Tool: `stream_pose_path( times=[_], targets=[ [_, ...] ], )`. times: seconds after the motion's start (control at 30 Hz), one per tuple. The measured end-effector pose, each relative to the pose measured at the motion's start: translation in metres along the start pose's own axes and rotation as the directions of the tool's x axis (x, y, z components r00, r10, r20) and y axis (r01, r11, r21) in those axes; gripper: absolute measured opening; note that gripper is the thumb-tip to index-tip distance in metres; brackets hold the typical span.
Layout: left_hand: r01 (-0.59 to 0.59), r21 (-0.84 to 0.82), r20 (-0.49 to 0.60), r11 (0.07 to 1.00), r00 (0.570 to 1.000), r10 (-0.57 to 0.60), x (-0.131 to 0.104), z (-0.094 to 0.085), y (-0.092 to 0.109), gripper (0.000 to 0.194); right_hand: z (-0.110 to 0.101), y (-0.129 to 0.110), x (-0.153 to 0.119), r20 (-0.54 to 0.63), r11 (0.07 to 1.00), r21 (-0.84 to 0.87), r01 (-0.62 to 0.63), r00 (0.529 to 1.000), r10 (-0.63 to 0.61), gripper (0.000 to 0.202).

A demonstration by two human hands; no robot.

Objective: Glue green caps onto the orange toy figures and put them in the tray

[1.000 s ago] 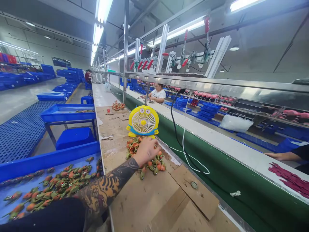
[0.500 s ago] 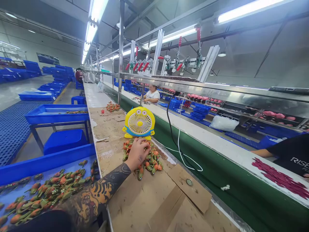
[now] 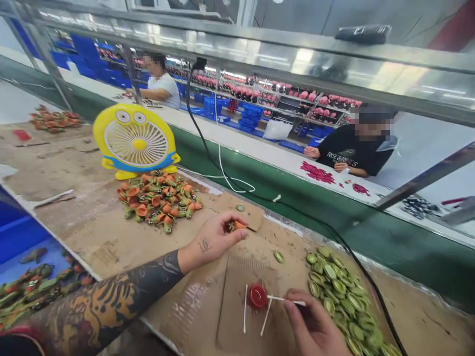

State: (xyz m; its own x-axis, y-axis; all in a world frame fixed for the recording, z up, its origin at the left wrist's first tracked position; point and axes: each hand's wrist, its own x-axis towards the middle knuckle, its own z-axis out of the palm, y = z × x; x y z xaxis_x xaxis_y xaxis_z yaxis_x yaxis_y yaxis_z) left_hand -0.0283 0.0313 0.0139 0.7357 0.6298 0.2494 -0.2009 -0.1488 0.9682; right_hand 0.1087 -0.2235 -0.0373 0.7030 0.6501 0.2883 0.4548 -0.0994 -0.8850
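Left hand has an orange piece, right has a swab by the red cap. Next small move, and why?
Probably bring the left hand with its orange piece toward the right hand. The swab tip already rests at the red cap, and the piece sits in a fingertip grip above the cardboard, apart from the swab.

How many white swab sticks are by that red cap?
3: one in the right hand, its swab touching the red cap; two lying left and below. None seem hidden.
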Motion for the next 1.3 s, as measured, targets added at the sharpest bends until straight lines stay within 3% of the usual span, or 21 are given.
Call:
stream_pose_path(
  times=[0.13,0.2,0.37,0.6,1.0,1.3],
  targets=[
    [0.038,-0.037,0.133,0.999,0.991,-0.033,-0.013,0.026,-0.023,0.041,0.012,-0.015,-0.002,0.067,0.996,-0.083,-0.015,0.998,0.021,0.027],
    [0.053,-0.059,0.145,0.997,0.989,-0.044,-0.018,0.03,-0.036,0.046,0.016,-0.02,-0.002,0.091,0.993,-0.117,0.006,0.996,0.005,0.026],
    [0.228,-0.201,0.233,0.953,0.956,-0.18,-0.026,0.03,-0.055,0.061,0.019,-0.022,0.002,0.169,0.989,-0.141,0.053,0.985,-0.029,0.02],
    [0.178,-0.222,0.209,0.959,0.969,-0.132,-0.029,0.03,-0.044,0.045,0.019,-0.02,0.007,0.235,0.977,-0.172,0.123,0.969,-0.08,0.015],
    [0.291,-0.442,0.263,0.849,0.946,-0.187,-0.03,0.031,-0.033,0.044,0.023,-0.017,-0.005,0.14,0.965,-0.135,0.226,0.968,-0.207,0.006],
    [0.328,-0.413,0.246,0.849,0.938,-0.243,-0.032,0.032,-0.032,0.047,0.022,-0.018,-0.006,0.15,0.964,-0.16,0.214,0.97,-0.19,0.006]
  ],
)
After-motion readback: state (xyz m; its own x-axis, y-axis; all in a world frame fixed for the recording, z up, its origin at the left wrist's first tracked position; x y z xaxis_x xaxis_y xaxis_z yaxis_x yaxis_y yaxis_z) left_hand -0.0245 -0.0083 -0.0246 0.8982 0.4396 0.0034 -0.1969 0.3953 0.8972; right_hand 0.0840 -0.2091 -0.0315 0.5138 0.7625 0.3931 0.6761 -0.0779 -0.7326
